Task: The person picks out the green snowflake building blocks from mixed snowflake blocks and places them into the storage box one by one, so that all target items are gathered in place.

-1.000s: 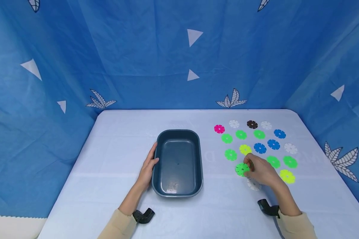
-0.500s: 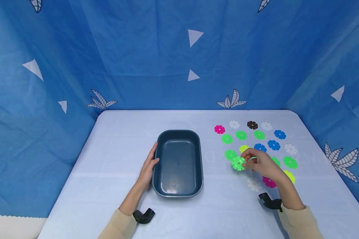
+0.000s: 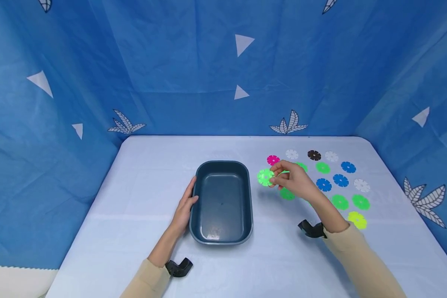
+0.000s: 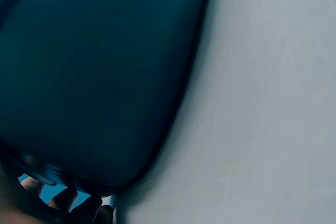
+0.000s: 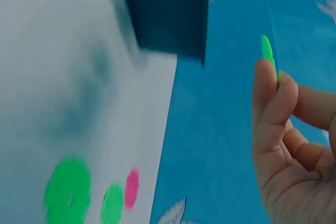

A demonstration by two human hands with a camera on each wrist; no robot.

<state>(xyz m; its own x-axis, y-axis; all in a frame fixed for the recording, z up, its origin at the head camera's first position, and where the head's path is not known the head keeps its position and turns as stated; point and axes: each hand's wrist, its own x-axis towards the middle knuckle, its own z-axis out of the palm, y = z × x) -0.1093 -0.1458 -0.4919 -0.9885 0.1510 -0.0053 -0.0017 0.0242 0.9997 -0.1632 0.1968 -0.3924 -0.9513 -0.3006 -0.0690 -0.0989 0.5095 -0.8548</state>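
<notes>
One white tabletop [image 3: 145,165], tray [image 3: 221,223], scattered discs [image 3: 340,180]; blue patterned curtain [image 3: 171,62] behind.

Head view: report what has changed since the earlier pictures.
The right hand has carried the pinched green disc leftward, toward the tray; nothing was let go. The left hand still holds the tray's left side; tray and other visible discs stayed put.

"What do we see changed?"

"The right hand [image 3: 296,180] carries its green disc [image 3: 265,177] closer to the dark tray [image 3: 221,198], on the hand's left."

"And right of the hand, we see the nearest blue disc [image 3: 323,185] uncovered."
</notes>
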